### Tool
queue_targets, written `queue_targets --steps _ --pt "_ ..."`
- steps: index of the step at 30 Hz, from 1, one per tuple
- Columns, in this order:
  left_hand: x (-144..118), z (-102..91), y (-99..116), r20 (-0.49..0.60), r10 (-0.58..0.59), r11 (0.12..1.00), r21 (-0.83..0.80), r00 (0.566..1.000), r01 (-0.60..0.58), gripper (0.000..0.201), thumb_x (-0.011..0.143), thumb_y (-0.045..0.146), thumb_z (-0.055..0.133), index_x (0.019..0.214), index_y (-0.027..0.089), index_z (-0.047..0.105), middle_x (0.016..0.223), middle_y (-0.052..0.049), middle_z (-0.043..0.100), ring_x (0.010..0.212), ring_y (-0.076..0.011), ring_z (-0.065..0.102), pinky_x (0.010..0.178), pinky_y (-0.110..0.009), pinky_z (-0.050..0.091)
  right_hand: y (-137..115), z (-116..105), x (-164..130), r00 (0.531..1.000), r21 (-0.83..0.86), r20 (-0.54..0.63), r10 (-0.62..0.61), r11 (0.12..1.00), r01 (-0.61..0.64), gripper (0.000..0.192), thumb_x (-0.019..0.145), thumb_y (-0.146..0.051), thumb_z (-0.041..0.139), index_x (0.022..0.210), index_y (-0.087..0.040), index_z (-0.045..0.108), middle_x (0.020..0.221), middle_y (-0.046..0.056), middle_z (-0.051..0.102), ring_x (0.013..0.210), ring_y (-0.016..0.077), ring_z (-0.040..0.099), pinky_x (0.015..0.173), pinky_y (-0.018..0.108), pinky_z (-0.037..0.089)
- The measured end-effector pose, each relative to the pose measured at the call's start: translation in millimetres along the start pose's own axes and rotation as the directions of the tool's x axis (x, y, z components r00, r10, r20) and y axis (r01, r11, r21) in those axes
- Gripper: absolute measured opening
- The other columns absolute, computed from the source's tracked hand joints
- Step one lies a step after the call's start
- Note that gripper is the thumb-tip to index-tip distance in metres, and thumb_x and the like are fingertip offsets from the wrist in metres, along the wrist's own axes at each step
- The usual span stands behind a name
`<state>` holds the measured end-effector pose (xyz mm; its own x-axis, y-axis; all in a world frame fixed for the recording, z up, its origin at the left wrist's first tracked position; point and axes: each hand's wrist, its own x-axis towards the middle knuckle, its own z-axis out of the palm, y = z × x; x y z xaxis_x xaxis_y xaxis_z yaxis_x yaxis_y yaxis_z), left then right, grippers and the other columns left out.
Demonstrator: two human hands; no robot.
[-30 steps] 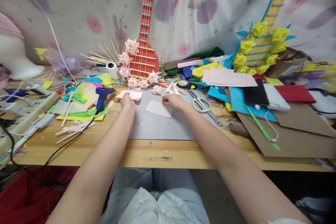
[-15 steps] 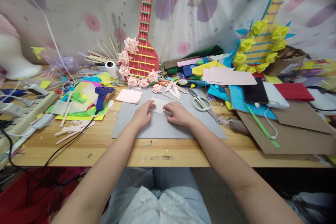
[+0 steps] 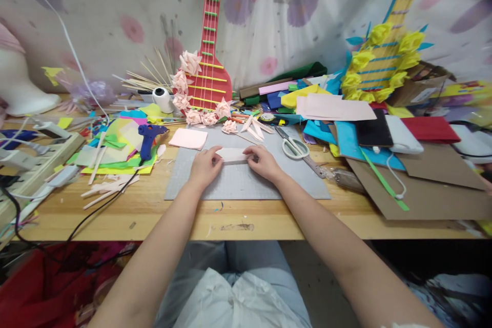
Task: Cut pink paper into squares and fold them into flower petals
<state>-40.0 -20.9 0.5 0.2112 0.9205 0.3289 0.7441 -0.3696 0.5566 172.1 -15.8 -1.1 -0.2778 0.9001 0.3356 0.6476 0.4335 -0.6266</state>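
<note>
- Our left hand (image 3: 204, 166) and right hand (image 3: 263, 162) reach forward, palms down, fingers pinching either end of the paper strip (image 3: 232, 155)
- The strip is pale pink, narrow, apparently folded, lying flat on the grey cutting mat (image 3: 246, 184)
- The mat sits on a wooden table (image 3: 192, 220) crowded with coloured paper; scissors (image 3: 294, 147) lie just right

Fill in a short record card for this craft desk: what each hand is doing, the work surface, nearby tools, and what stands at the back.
left hand: presses left end of pale paper piece
right hand: presses its right end
surface: grey cutting mat on wooden table
tools: scissors right of mat; blue glue gun left
back: red paper guitar with pink flowers
</note>
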Motion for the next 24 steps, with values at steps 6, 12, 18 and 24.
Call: queue_targets --steps 6,12,18,24 --pt "0.5 1.5 -0.6 -0.019 -0.065 0.997 -0.033 0.998 0.065 0.046 0.073 0.027 0.053 0.118 0.019 0.049 0.081 -0.003 0.065 0.077 -0.0183 0.056 0.078 -0.031 0.039 5.0 2.0 2.4 0.988 0.003 -0.035 0.152 0.988 -0.152 0.024 0.069 -0.025 0.053 0.093 -0.02 0.058 0.076 0.001 0.056 0.077 0.016 0.05 0.073 0.028 0.04" --pt "8.7 8.2 -3.3 -0.049 -0.222 0.972 -0.092 0.974 0.217 0.06 0.072 0.035 0.055 0.126 0.016 0.04 0.078 -0.003 0.063 0.074 -0.0189 0.057 0.073 -0.03 0.041 12.1 10.7 10.7 0.948 0.057 -0.085 0.307 0.951 -0.303 0.029 0.07 -0.03 0.055 0.098 -0.022 0.054 0.071 -0.002 0.053 0.072 0.0145 0.05 0.067 0.026 0.038" --pt "14.9 13.2 2.8 -0.131 -0.292 0.956 -0.026 0.947 0.291 0.053 0.074 0.036 0.053 0.122 0.017 0.044 0.076 -0.003 0.063 0.084 -0.022 0.058 0.079 -0.032 0.04 7.1 15.8 19.8 0.934 -0.075 -0.141 0.328 0.937 -0.34 0.032 0.072 -0.032 0.055 0.103 -0.023 0.05 0.072 -0.002 0.054 0.075 0.0159 0.051 0.066 0.027 0.036" --pt "14.7 12.8 7.1 -0.172 -0.292 0.95 0.058 0.941 0.306 0.051 0.074 0.034 0.053 0.121 0.017 0.042 0.075 -0.002 0.063 0.085 -0.0212 0.059 0.079 -0.032 0.04 -1.6 16.4 19.7 0.942 -0.212 -0.152 0.299 0.921 -0.327 0.033 0.076 -0.033 0.055 0.106 -0.021 0.048 0.076 0.001 0.058 0.08 0.0185 0.052 0.067 0.028 0.035"
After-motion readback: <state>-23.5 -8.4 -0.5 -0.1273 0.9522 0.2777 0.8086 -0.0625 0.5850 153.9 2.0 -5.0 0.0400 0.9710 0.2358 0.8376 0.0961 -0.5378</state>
